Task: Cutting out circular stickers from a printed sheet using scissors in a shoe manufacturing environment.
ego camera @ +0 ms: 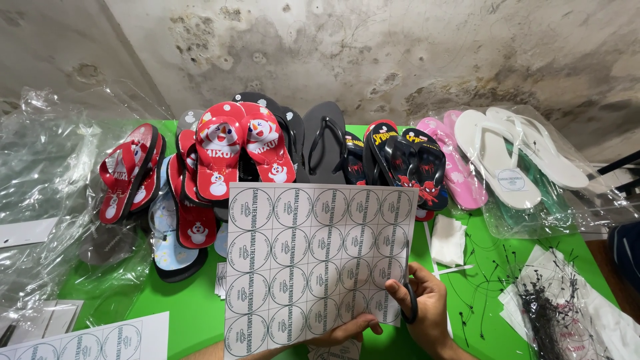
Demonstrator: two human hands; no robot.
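Fingers (357,327) of the left hand (340,331) are pinching the label sheet (313,260) at its bottom edge, holding it upright above the green table (193,307); the right hand (427,303) is gripping black scissors (408,293) against its right edge.

Matt white paper label sheet (317,263) printed with grey circles, scissors (408,293) with black plastic handles, glossy rubbery red sandals (241,150) far left, crinkled clear plastic bags (47,173), smooth bright green tabletop (193,313), rough stained plaster wall (400,53).

Sandals (267,143) crowd the table's (193,313) far side, plastic bags (47,173) flank my left, leaving bare green near me.
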